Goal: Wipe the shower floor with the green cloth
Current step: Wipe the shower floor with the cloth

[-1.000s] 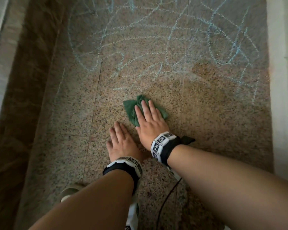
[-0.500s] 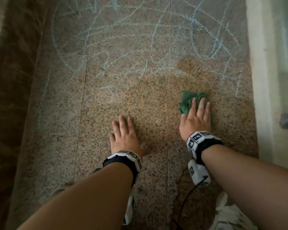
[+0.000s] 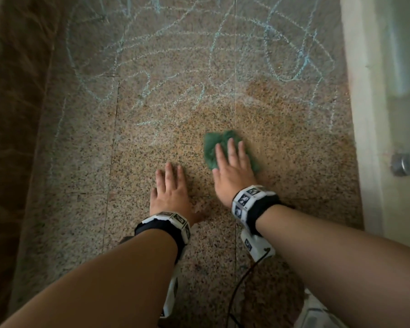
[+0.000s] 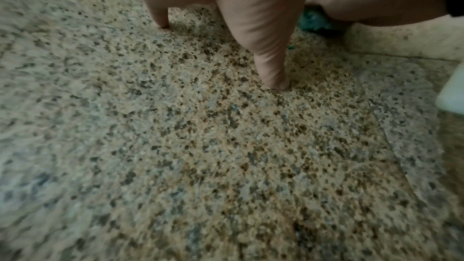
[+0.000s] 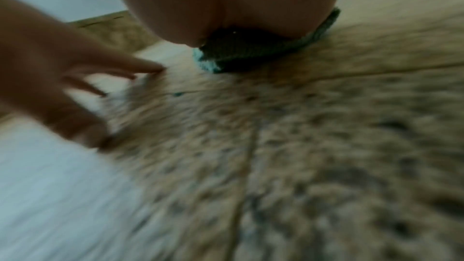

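The green cloth [image 3: 223, 144] lies bunched on the speckled granite shower floor [image 3: 140, 162]. My right hand [image 3: 232, 164] presses it down with straight fingers, its edges showing around the fingertips. My left hand [image 3: 169, 185] lies flat on the bare floor just left of it, apart from the cloth. In the left wrist view my left hand's fingers [image 4: 266, 51] touch the stone, with a bit of cloth [image 4: 314, 21] behind them. The blurred right wrist view has the cloth [image 5: 251, 53] under my palm and the left hand [image 5: 62, 78] beside it.
Light blue chalk scribbles [image 3: 270, 55] cover the far half of the floor. A white curb [image 3: 360, 114] with a metal knob [image 3: 400, 164] runs along the right. A dark brown stone wall [image 3: 21, 114] borders the left. A black cable [image 3: 242, 292] trails by my right forearm.
My right hand swept the cloth to the right, away from the left hand, then back left toward it. The left hand stayed planted on the floor.
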`<state>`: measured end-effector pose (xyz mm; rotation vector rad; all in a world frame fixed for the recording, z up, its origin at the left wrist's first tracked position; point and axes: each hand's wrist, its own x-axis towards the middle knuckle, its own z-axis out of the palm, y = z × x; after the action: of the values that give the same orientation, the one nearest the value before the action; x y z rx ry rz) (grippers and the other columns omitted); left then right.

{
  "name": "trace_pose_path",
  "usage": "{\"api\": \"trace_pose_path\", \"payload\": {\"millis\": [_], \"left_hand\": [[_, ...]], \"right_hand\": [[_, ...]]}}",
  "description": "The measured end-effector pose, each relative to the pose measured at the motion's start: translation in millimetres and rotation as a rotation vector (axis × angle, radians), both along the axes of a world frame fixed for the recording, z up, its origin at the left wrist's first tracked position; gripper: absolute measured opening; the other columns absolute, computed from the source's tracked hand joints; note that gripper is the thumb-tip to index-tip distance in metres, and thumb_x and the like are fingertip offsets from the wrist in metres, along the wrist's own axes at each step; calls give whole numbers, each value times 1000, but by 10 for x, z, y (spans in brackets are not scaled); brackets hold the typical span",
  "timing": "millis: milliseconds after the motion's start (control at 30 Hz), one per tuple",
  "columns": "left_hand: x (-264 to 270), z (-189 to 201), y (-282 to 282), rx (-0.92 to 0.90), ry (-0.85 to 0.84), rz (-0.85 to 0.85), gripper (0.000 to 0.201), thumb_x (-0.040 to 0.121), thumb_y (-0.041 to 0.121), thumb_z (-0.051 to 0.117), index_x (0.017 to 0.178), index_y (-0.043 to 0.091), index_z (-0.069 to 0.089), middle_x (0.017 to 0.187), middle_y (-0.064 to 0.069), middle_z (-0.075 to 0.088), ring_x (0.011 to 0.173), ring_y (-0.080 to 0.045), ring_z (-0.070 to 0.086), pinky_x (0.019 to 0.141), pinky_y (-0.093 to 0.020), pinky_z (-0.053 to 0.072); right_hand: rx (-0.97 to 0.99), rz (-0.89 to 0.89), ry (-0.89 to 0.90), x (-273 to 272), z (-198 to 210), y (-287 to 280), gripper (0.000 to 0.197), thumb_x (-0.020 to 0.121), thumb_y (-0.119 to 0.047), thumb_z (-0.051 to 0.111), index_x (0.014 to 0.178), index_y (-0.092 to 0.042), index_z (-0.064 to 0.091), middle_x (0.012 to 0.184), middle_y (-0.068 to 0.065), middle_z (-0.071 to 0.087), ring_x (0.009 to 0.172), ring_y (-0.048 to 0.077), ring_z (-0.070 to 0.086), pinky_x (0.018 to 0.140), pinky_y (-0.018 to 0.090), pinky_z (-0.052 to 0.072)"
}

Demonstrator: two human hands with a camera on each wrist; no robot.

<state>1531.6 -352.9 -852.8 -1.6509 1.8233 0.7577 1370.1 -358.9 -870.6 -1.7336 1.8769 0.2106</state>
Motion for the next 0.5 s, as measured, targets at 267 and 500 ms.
{"api": "trace_pose_path", "payload": {"millis": [267, 500], "left_hand": [[100, 6, 18, 52, -75, -33, 137, 74, 66, 72, 151, 13, -29, 157, -4, -37, 149, -30, -21, 121, -46, 11], [-44, -19, -34, 38, -112, -22, 115, 93, 43, 64, 149, 9, -30, 157, -10, -36, 149, -36, -18, 121, -48, 11]], "right_hand": [[-37, 385, -31, 336, -184, 726, 69, 101, -38, 37, 157, -27, -1, 164, 2, -13, 150, 26, -16, 119, 41, -3], [-58, -186, 213, -643, -104, 688, 69, 102, -37, 33, 157, -20, -5, 164, 10, -12, 150, 31, -12, 122, 43, 1]]}}
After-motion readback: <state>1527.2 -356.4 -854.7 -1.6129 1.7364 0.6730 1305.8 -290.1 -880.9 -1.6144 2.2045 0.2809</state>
